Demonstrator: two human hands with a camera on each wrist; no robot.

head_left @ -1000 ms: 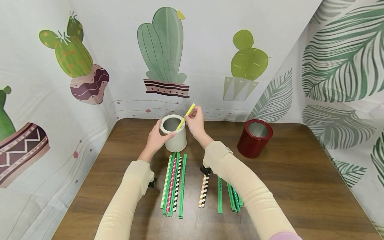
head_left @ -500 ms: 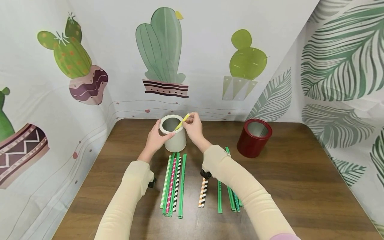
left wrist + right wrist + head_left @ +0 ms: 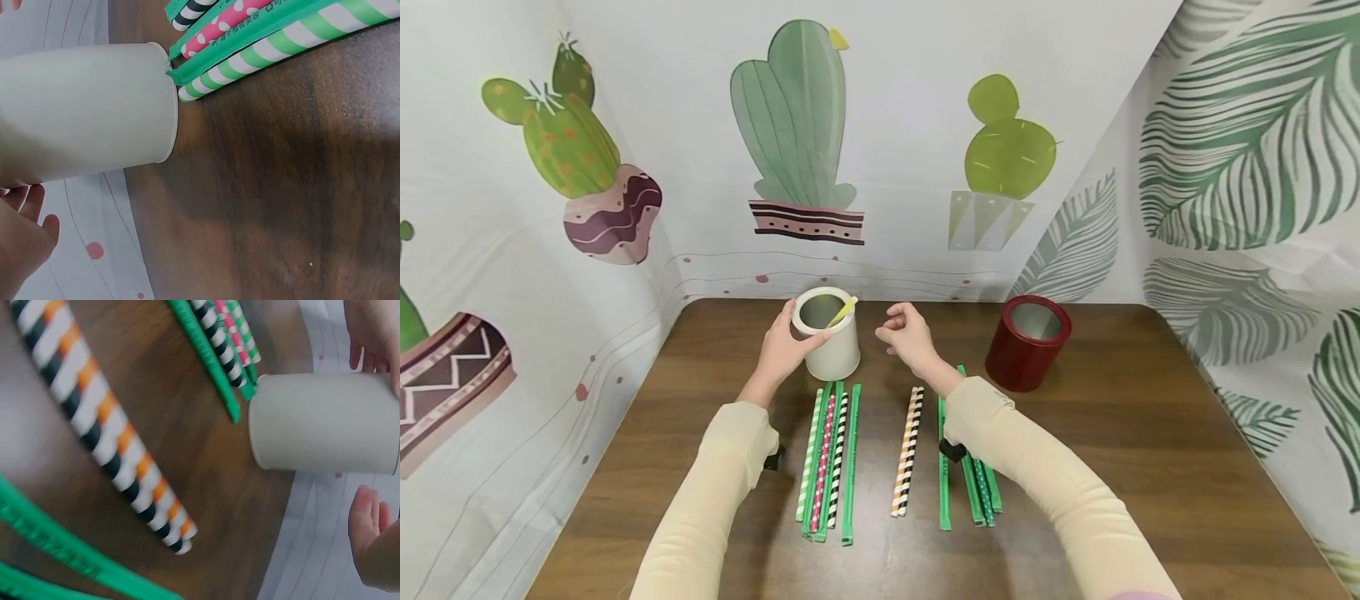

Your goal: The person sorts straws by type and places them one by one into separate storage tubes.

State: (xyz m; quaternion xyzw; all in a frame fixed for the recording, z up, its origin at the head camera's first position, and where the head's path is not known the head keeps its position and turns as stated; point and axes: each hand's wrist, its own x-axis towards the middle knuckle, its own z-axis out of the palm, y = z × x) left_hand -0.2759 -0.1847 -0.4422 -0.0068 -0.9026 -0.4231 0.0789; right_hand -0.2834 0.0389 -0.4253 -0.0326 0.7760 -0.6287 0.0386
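Observation:
My left hand (image 3: 778, 350) holds a white canister (image 3: 837, 354) by its rim at the back of the table, thumb across the near side and fingers round the left. A yellow straw (image 3: 844, 312) leans inside it, its upper end poking over the right rim. My right hand (image 3: 916, 340) hovers to the right of the canister, fingers loosely bent with nothing between them. In the right wrist view, the right hand's fingers (image 3: 362, 515) show a gap from the canister wall (image 3: 325, 422). The canister's base stands close behind a row of straws (image 3: 281, 44).
Green-striped, pink-dotted and black-striped straws (image 3: 837, 467) lie among green-wrapped ones in front of the canister. An orange-striped straw (image 3: 901, 467) lies beside a black-striped one at centre. More green-wrapped straws (image 3: 944, 492) lie under the right forearm. A red canister (image 3: 1022, 358) stands back right.
The yellow straw has gone lower into the white canister and my right hand has let go of it, moving right and slightly down. My left hand keeps its grip.

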